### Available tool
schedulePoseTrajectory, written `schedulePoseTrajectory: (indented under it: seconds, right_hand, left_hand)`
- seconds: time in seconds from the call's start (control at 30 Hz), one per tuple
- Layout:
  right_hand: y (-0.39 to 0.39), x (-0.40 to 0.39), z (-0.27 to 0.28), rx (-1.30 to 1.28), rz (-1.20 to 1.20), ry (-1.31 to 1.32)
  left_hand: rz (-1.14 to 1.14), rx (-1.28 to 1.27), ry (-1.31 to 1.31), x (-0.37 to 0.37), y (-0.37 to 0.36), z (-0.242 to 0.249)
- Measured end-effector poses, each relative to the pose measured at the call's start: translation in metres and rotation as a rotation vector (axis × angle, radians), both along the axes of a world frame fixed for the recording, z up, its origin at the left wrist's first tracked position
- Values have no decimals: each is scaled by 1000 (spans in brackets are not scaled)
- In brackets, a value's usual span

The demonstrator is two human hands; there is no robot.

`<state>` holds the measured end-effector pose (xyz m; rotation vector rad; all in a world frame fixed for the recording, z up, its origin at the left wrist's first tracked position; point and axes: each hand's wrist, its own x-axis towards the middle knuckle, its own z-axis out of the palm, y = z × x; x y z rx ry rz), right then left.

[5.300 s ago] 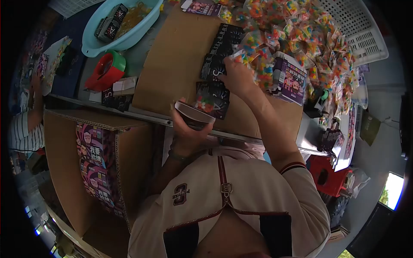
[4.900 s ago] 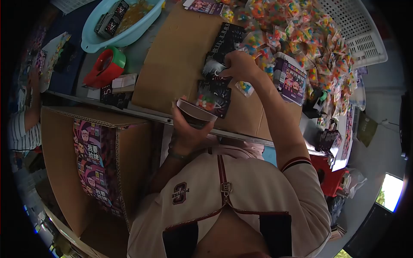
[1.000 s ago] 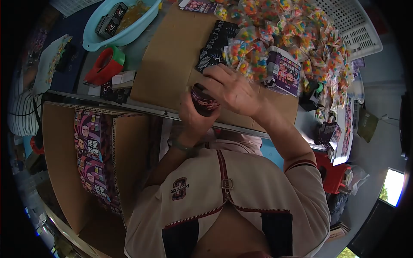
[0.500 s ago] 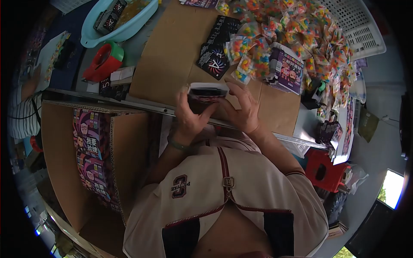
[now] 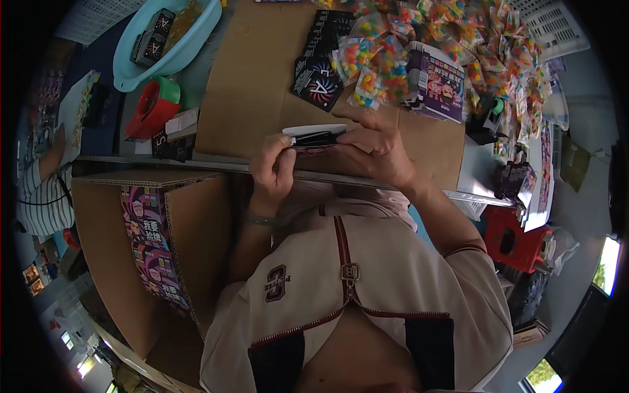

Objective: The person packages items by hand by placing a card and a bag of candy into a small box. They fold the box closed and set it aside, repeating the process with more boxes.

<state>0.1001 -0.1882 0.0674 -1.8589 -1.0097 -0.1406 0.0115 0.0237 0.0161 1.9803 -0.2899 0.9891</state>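
Note:
Between both hands, near the table's front edge, is a small printed box point(image 5: 317, 149) with its white flap point(image 5: 314, 129) raised and something black inside its opening. My left hand point(image 5: 272, 169) pinches the box's left end, thumb and fingers closed on it. On the opposite end, my right hand point(image 5: 381, 152) grips with thumb and fingers. Beyond them lie black cards or packets with a firework print point(image 5: 317, 84), fanned in a row. To their right sit a stack of flat purple printed boxes point(image 5: 435, 85) and a heap of clear packets of colourful candy point(image 5: 373, 59).
A cardboard sheet point(image 5: 246, 78) covers the table's middle. A blue basin point(image 5: 124, 62) and a red tape dispenser point(image 5: 149, 111) stand on the left. An open carton point(image 5: 98, 216) with printed boxes is below left. Another person's striped sleeve point(image 5: 46, 203) shows far left.
The box has tilted, so its opening looks narrower. My left hand has moved slightly left and my right hand slightly right. The whole view has shifted a little.

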Motion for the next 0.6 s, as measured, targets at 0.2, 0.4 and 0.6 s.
schedulePoseTrajectory:
  seconds: [0.2,0.4,0.6]
  right_hand:
    - [7,-4,20,-45,-39,281]
    - [3,5,14,-54,113,-153]
    - [7,-1,26,-112,121,-30]
  left_hand:
    - [-248,-239,259,15,22,27]
    - [-263,-287,364,7,15,42]
    - [-355,-270,410,9,10,59]
